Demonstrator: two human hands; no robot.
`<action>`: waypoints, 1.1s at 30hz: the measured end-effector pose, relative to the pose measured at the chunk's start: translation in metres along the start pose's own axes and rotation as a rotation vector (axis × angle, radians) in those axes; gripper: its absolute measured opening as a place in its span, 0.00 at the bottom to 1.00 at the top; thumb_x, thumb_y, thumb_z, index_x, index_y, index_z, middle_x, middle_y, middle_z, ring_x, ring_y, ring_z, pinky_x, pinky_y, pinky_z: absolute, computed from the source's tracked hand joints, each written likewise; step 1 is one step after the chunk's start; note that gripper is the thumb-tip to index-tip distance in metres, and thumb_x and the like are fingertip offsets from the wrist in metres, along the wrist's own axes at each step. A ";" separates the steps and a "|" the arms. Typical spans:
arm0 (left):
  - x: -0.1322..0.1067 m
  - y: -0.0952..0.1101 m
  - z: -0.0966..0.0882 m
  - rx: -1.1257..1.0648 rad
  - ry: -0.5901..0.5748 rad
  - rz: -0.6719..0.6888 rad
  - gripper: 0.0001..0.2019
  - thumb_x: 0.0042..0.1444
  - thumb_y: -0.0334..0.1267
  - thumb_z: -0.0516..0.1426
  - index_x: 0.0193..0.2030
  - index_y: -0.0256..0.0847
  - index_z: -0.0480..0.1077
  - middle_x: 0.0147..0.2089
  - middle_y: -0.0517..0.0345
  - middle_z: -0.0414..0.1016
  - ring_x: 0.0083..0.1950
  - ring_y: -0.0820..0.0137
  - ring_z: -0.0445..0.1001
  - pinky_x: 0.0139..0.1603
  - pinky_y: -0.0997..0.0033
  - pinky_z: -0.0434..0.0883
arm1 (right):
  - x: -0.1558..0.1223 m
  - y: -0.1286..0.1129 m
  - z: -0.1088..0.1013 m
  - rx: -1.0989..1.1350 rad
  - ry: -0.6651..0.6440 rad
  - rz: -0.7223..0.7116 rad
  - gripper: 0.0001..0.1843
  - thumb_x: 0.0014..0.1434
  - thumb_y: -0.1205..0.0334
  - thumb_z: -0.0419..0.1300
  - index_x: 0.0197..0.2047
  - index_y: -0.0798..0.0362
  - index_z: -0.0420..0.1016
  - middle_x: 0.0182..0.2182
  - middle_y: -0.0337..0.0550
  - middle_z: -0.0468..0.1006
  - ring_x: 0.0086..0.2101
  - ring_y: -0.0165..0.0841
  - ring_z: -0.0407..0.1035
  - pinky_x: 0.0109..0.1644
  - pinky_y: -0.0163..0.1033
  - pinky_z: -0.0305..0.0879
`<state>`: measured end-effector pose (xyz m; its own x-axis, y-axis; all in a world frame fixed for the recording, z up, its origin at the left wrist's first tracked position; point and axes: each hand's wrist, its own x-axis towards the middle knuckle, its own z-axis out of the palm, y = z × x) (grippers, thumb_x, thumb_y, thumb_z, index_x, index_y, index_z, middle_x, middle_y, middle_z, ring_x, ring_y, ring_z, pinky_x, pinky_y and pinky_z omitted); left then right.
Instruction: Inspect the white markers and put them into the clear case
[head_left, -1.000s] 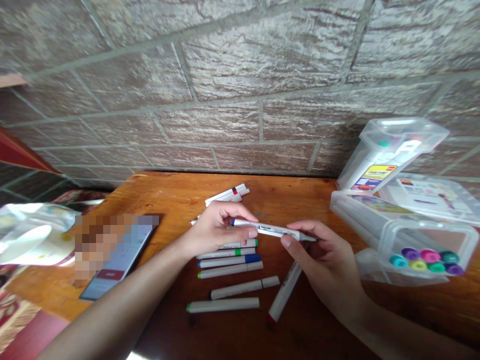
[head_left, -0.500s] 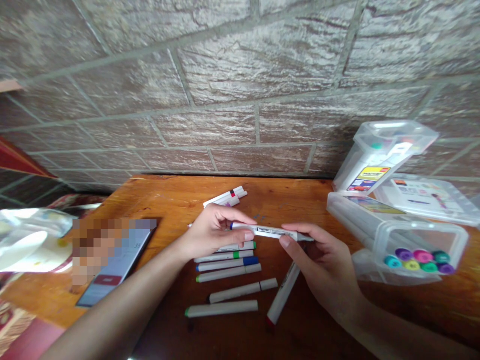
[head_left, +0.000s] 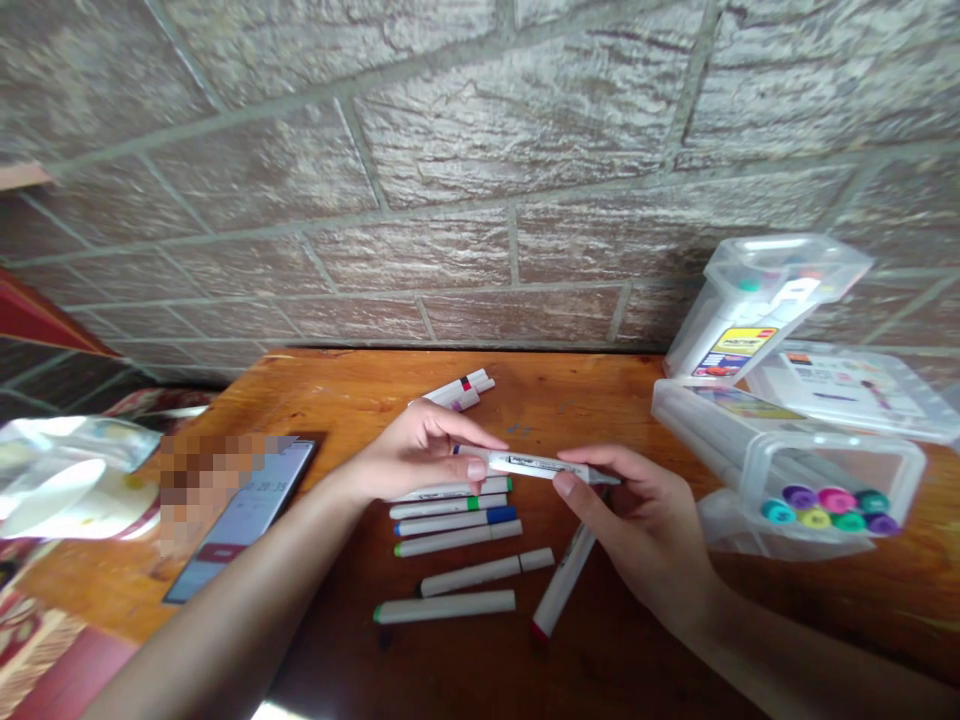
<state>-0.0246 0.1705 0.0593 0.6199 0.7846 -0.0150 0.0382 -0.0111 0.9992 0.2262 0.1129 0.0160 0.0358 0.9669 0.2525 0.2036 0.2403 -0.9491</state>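
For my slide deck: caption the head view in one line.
Left hand and right hand hold one white marker over loose markers on a wooden table.

You hold a white marker (head_left: 536,466) in the air between your two hands. Its barrel is slim and white, with a line of dark print along the side that is too small to read. It lies nearly level, running left to right and dipping a little toward its right end. Your left hand (head_left: 420,455) pinches the left end with thumb and fingers, covering that tip. Your right hand (head_left: 645,520) pinches the right end, where a greyish tip shows.
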 end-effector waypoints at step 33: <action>-0.004 0.001 -0.008 -0.263 -0.158 -0.032 0.20 0.56 0.40 0.68 0.54 0.32 0.82 0.48 0.35 0.85 0.39 0.56 0.85 0.46 0.60 0.79 | 0.001 -0.001 -0.003 0.040 -0.015 0.101 0.09 0.58 0.55 0.69 0.40 0.50 0.86 0.33 0.45 0.87 0.28 0.35 0.75 0.28 0.36 0.69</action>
<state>-0.0334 0.1725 0.0602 0.7368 0.6754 -0.0315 -0.1320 0.1894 0.9730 0.2287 0.1132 0.0181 0.0393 0.9876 0.1521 0.1609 0.1440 -0.9764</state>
